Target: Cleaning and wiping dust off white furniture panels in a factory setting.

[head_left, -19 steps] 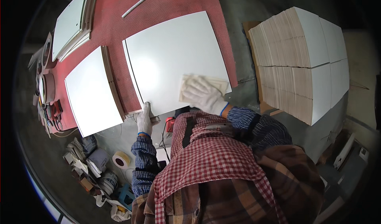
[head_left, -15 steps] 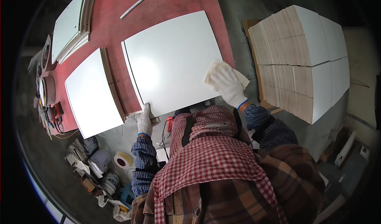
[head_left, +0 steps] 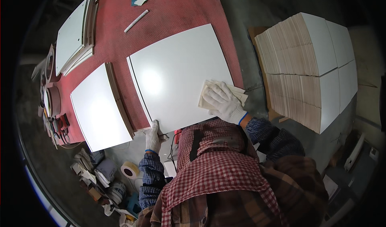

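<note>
A large white panel (head_left: pixel 177 66) lies on the red textured work table (head_left: pixel 177 10), with a dark line along its left edge. My left hand (head_left: pixel 153 138), in a white knit glove, grips the panel's near left corner, thumb over the top; its other fingers are partly hidden. A folded cream cloth (head_left: pixel 204 100) is under my right hand (head_left: pixel 225 102), also gloved. That hand presses and holds the cloth against the panel near its right near corner, and some of the cloth sticks out past the fingers.
Left of the panel is a stack of white boards (head_left: pixel 98 106); more boards (head_left: pixel 72 38) are piled behind it. Edge-banding rolls (head_left: pixel 52 100) stand at the table's left side. A white stick (head_left: pixel 136 21) lies farther back. Tall panel stacks (head_left: pixel 293 70) stand right. A tape roll (head_left: pixel 129 170) is below.
My right hand and the cloth have moved inward from the panel's right edge onto its near right area. The left hand keeps its grip at the corner. The whole view has shifted slightly.
</note>
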{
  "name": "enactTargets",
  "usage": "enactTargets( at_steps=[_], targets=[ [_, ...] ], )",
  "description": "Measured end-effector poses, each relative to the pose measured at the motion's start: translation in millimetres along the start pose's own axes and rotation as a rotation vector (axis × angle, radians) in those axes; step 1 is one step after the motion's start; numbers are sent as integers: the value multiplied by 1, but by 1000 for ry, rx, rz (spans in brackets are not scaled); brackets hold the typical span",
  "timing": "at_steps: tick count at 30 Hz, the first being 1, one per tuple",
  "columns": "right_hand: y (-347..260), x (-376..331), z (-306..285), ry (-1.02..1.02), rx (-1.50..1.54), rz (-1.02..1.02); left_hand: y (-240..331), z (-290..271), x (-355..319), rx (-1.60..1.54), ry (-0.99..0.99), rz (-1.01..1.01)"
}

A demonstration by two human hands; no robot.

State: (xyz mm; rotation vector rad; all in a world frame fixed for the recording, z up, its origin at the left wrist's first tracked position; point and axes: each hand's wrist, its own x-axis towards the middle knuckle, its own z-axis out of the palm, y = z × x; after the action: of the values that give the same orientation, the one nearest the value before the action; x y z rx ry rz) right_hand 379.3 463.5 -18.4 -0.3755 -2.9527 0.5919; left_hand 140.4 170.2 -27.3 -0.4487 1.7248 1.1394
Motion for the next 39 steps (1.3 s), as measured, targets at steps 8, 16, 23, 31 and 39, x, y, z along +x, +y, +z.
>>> enactTargets(
  at_steps=[8,16,23,31,39],
  targets=[
    [68,134,0,98,-174,448,-7,-7,4,3,-28,-54],
    [75,256,22,188,-300,679,1,0,-4,-23,-36,-51],
    [-53,268,48,21,-215,213,15,2,-11,-64,-11,-85],
    [53,181,31,308,-362,601,20,-1,-10,-25,-46,-152],
    [-13,282,68,181,-330,384,3,-4,-7,-108,-10,-146]
  ],
)
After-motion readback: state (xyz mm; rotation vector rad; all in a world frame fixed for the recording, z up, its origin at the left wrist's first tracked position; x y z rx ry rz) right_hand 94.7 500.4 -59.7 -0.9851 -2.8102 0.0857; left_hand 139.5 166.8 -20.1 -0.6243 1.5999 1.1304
